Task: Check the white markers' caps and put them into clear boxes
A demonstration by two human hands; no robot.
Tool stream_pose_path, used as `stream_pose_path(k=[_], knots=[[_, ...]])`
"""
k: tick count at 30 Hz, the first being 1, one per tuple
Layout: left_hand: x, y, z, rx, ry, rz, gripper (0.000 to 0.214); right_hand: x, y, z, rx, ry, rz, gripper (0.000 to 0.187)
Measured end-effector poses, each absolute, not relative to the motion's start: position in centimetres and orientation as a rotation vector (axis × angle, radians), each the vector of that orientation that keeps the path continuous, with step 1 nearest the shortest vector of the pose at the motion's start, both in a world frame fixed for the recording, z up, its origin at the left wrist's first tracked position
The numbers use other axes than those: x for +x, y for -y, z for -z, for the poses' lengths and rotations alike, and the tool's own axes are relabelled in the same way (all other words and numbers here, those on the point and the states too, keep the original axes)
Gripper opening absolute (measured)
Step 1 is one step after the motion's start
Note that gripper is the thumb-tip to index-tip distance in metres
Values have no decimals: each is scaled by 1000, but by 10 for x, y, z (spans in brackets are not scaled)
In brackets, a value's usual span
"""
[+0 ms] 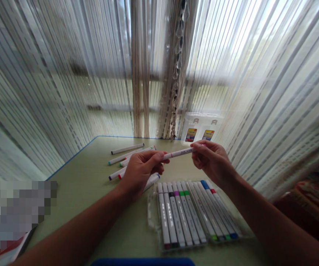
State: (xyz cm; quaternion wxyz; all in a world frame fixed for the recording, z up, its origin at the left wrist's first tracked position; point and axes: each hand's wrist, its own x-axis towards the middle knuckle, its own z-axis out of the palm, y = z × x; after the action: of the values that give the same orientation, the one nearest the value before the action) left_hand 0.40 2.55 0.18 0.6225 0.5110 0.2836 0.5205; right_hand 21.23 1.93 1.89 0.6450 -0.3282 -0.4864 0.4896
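Note:
A white marker point(179, 152) with a thin reddish band is held nearly level above the table, one end in each hand. My left hand point(145, 168) pinches its left end between thumb and fingers. At the other end, my right hand point(210, 157) is closed on it, fingertips hiding that tip. Below the hands lies a clear plastic case point(153, 214) with two rows of white markers point(180, 214), some showing coloured bands or ends. Several loose markers point(127, 148) lie on the table behind and beside my left hand, which partly covers them.
A clear case lid point(203, 123) with two yellow labels stands at the table's back edge. Sheer striped curtains point(98, 66) hang behind the pale green table point(73, 184). A blue edge point(142, 262) shows at the bottom, and a pixelated patch covers the lower left.

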Motion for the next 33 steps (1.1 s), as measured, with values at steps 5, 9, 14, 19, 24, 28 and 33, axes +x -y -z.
stream_pose_path(k=[5,9,14,19,24,28,33], knots=[[4,-25,-1,1289,-708,-1195,27,213,-19,-17,-739,1111,-1113,18],[3,-26,-1,1320,-694,-1184,28,213,-19,-17,-724,1132,-1130,16],[3,-27,1,1324,-702,-1161,23,210,-17,-18,-708,1181,-1154,16],[4,-28,2,1312,-705,-1132,23,210,-16,-17,-708,1206,-1167,16],[4,-27,2,1311,-725,-1155,23,211,-16,-15,-718,1241,-1181,17],[4,-27,2,1320,-715,-1161,24,210,-17,-15,-730,1251,-1173,18],[4,-27,3,1376,-727,-1162,27,210,-17,-14,-752,1282,-1173,20]])
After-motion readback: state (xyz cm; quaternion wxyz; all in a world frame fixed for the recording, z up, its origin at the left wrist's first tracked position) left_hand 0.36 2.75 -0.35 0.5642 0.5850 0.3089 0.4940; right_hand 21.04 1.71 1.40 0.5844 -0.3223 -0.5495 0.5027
